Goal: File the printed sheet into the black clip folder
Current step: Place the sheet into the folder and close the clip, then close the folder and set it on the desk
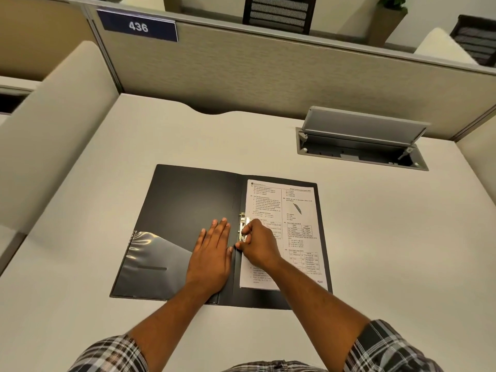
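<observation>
Printed white paper sheet (290,226) lies on the right inner cover of the open black plastic clip folder (188,205) on the pale desk (107,331). Left hand (212,253) presses flat, fingers spread, beside the spine. Right hand (260,245) pinches the metal clip (243,224).

We sit at a pale table (188,135) inside a cubicle; a beige fabric partition (268,76) runs along its far edge, bearing a blue "436" plate (137,26). A cable hatch (359,146) stands open near the far right corner, with dark mesh chairs (279,12) beyond.
</observation>
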Motion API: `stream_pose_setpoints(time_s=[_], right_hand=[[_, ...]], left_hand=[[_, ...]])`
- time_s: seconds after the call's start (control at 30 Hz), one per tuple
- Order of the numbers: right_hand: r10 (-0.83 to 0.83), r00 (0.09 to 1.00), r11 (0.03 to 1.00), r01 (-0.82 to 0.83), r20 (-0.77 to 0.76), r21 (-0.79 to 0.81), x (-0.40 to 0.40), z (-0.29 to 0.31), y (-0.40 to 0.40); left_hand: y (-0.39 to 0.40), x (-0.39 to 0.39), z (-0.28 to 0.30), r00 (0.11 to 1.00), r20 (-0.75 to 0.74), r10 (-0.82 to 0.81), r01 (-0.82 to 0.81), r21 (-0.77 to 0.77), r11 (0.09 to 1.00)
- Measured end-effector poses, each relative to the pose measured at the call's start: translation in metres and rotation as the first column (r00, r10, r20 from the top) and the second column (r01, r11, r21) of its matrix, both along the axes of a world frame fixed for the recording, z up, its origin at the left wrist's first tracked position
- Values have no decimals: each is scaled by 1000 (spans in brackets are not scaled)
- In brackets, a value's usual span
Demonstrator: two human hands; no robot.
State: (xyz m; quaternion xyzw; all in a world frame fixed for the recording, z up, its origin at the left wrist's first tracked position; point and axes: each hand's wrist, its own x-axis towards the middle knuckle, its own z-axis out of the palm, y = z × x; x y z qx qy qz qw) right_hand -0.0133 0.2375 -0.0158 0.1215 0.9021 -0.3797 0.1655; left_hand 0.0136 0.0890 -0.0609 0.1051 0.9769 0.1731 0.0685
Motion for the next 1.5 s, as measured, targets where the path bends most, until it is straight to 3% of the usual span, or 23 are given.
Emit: stream_pose_setpoints(time_s=[0.47, 0.63, 0.9, 1.1, 1.2, 1.5], right_hand=[[50, 998, 992, -44, 49, -120, -1, 3, 14], [-11, 1000, 984, 10, -4, -179, 8, 8, 25], [-117, 989, 991, 110, -89, -72, 37, 11, 82], [-197, 961, 959, 230, -196, 165, 57, 7, 129], [-217, 964, 929, 252, -154, 270, 65, 8, 146], [-235, 961, 963, 251, -149, 99, 67, 3, 164]], left_hand=[[-1, 0, -2, 1000, 4, -20, 20, -30, 999], [1, 1, 3, 1000, 10, -21, 22, -49, 999], [8, 4, 18, 1000, -19, 14, -16, -114, 993], [3, 24, 23, 981, -20, 191, -192, -105, 976], [-8, 37, 28, 950, -34, 310, -312, -108, 944], [-65, 43, 38, 822, -51, 568, -570, -69, 819]])
